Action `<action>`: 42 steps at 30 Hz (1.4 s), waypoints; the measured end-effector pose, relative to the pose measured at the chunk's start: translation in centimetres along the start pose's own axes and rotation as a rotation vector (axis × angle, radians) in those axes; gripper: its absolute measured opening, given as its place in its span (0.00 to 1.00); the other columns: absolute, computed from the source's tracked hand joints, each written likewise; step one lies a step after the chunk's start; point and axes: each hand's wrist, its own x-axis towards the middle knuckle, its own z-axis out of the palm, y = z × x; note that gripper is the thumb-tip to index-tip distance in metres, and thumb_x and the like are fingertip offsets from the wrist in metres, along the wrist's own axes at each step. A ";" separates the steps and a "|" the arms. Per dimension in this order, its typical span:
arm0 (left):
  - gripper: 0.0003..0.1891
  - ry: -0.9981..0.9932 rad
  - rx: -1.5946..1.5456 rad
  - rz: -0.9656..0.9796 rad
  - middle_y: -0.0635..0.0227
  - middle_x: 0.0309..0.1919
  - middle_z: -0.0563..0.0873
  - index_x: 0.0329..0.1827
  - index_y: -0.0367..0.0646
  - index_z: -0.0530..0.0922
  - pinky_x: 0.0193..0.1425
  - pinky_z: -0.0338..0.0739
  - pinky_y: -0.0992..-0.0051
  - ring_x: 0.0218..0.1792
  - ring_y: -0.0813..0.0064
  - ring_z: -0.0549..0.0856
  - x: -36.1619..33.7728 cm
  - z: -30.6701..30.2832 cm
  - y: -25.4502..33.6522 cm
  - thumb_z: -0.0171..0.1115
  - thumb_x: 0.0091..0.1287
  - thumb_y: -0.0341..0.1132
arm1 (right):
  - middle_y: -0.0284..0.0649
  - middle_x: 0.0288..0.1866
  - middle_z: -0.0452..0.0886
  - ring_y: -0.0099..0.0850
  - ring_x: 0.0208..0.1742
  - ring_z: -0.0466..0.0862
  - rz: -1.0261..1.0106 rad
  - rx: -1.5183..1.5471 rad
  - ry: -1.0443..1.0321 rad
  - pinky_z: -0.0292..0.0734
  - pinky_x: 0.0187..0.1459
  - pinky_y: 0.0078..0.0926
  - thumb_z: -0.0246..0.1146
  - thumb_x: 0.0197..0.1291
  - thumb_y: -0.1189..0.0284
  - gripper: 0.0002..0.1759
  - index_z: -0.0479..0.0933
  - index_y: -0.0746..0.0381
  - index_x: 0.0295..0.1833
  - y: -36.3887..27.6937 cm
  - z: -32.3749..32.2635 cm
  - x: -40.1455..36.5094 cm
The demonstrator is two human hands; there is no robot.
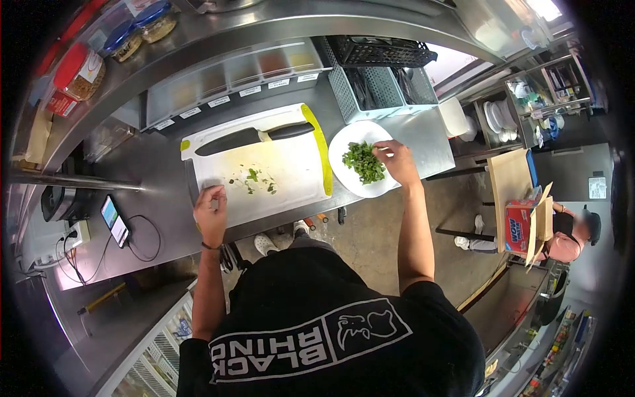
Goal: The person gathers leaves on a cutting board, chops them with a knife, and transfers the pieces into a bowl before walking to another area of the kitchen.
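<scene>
My right hand (395,159) is at the right side of a white plate (366,188), its fingertips pinched together at the edge of a pile of chopped green herbs (363,163). Left of the plate lies a white cutting board (291,165) with green corners, bearing scattered herb bits (253,175). A large knife (254,138) rests across the board's far part. My left hand (211,208) is over the board's near left corner, fingers curled together; whether anything small is between them is too small to tell.
Behind the board stands a row of labelled containers (245,69). Blue-grey baskets (380,89) are behind the plate. A phone (114,221) with cables lies left. Overhead runs a steel shelf with jars (84,71). At the far right, a person (570,241) is beside an open cardboard box (539,221).
</scene>
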 end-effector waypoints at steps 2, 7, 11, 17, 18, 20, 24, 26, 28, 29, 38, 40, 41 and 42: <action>0.05 -0.005 0.001 -0.002 0.64 0.33 0.85 0.41 0.38 0.84 0.39 0.77 0.76 0.31 0.74 0.84 -0.1 0.0 0.0 0.66 0.64 0.28 | 0.50 0.38 0.86 0.39 0.37 0.87 0.005 -0.005 0.044 0.81 0.41 0.34 0.67 0.57 0.76 0.08 0.85 0.63 0.43 -0.1 0.1 0.3; 0.05 -0.001 0.012 0.008 0.64 0.32 0.85 0.42 0.39 0.84 0.39 0.77 0.76 0.31 0.73 0.84 0.0 0.1 0.2 0.66 0.64 0.29 | 0.50 0.35 0.86 0.39 0.36 0.87 0.037 -0.072 0.058 0.81 0.39 0.32 0.67 0.57 0.76 0.07 0.85 0.64 0.41 -0.1 -0.3 0.6; 0.05 -0.007 0.026 -0.011 0.64 0.32 0.85 0.41 0.39 0.84 0.38 0.78 0.75 0.31 0.73 0.84 -0.1 0.1 0.3 0.66 0.65 0.28 | 0.50 0.35 0.86 0.39 0.36 0.88 0.095 -0.075 -0.023 0.80 0.39 0.31 0.67 0.57 0.76 0.07 0.85 0.64 0.41 -0.2 -0.2 0.2; 0.07 -0.033 0.012 -0.009 0.64 0.33 0.85 0.44 0.38 0.83 0.40 0.79 0.75 0.33 0.74 0.85 -0.2 0.2 -0.2 0.66 0.65 0.29 | 0.48 0.34 0.87 0.38 0.34 0.88 0.037 -0.106 0.110 0.80 0.37 0.31 0.68 0.57 0.75 0.07 0.85 0.65 0.40 0.5 -0.4 0.1; 0.07 -0.027 0.022 -0.009 0.64 0.33 0.85 0.44 0.38 0.83 0.40 0.79 0.75 0.33 0.74 0.85 -0.2 0.3 -0.2 0.66 0.65 0.29 | 0.48 0.34 0.87 0.37 0.34 0.88 0.080 -0.082 0.122 0.80 0.37 0.31 0.68 0.57 0.75 0.07 0.85 0.65 0.40 -0.3 -0.8 0.0; 0.07 -0.012 0.045 -0.001 0.64 0.34 0.85 0.44 0.39 0.83 0.38 0.80 0.74 0.32 0.73 0.85 -0.2 0.4 -0.1 0.66 0.64 0.28 | 0.46 0.33 0.87 0.33 0.34 0.87 0.148 0.029 0.100 0.79 0.36 0.28 0.69 0.56 0.75 0.09 0.85 0.66 0.42 -2.8 -0.4 -0.1; 0.13 -0.121 0.044 -0.152 0.57 0.46 0.84 0.52 0.41 0.82 0.48 0.81 0.66 0.41 0.62 0.86 0.0 0.9 1.0 0.64 0.64 0.28 | 0.44 0.43 0.87 0.34 0.38 0.86 -0.081 0.190 -0.214 0.80 0.39 0.28 0.71 0.55 0.73 0.14 0.84 0.65 0.47 -6.6 4.8 -2.2; 0.15 -0.077 0.204 -0.004 0.56 0.49 0.83 0.55 0.41 0.81 0.53 0.79 0.64 0.47 0.59 0.84 -0.1 1.7 -0.2 0.62 0.66 0.29 | 0.47 0.61 0.79 0.42 0.55 0.82 -0.246 0.059 -0.307 0.77 0.57 0.37 0.71 0.55 0.67 0.19 0.82 0.62 0.52 -9.5 8.7 -4.2; 0.16 -0.031 0.359 0.143 0.54 0.53 0.82 0.58 0.40 0.80 0.59 0.77 0.61 0.52 0.55 0.82 -0.3 2.3 -0.1 0.61 0.67 0.31 | 0.50 0.73 0.66 0.49 0.70 0.69 -0.676 -0.032 -0.184 0.62 0.71 0.47 0.67 0.59 0.63 0.29 0.74 0.63 0.64 -11.9 12.6 -6.2; 0.17 -0.026 0.329 0.153 0.53 0.55 0.82 0.60 0.40 0.78 0.62 0.75 0.61 0.55 0.54 0.80 -0.3 2.7 0.4 0.60 0.67 0.30 | 0.50 0.73 0.66 0.49 0.70 0.69 -0.686 -0.023 -0.186 0.62 0.71 0.47 0.67 0.59 0.63 0.29 0.74 0.63 0.64 -12.4 14.7 -6.6; 0.26 -0.026 -0.283 -0.010 0.51 0.61 0.78 0.68 0.37 0.68 0.59 0.78 0.69 0.59 0.61 0.80 -1.0 3.1 2.4 0.46 0.64 0.17 | 0.54 0.74 0.64 0.53 0.73 0.66 -0.791 -0.013 -0.221 0.61 0.72 0.46 0.61 0.62 0.68 0.37 0.58 0.70 0.73 -14.7 23.7 -4.7; 0.25 0.029 -0.304 -0.113 0.55 0.57 0.80 0.65 0.37 0.71 0.54 0.80 0.73 0.54 0.68 0.82 -1.1 2.3 1.5 0.46 0.63 0.15 | 0.55 0.68 0.71 0.48 0.70 0.71 -0.817 -0.019 -0.153 0.64 0.71 0.42 0.59 0.64 0.66 0.32 0.65 0.68 0.70 -15.2 23.7 -5.1; 0.22 0.100 -0.256 -0.081 0.58 0.54 0.81 0.61 0.36 0.73 0.54 0.80 0.73 0.53 0.70 0.83 -0.8 1.7 1.3 0.47 0.64 0.16 | 0.53 0.66 0.74 0.46 0.68 0.73 -0.814 -0.111 -0.130 0.66 0.70 0.41 0.60 0.63 0.66 0.29 0.70 0.67 0.67 -15.8 23.2 -5.2; 0.19 0.173 -0.207 -0.050 0.61 0.52 0.81 0.58 0.34 0.74 0.54 0.79 0.74 0.51 0.71 0.83 -0.6 1.4 1.2 0.49 0.65 0.16 | 0.51 0.64 0.76 0.44 0.66 0.75 -0.810 -0.204 -0.108 0.67 0.69 0.39 0.60 0.62 0.66 0.26 0.74 0.65 0.64 -16.1 22.9 -5.3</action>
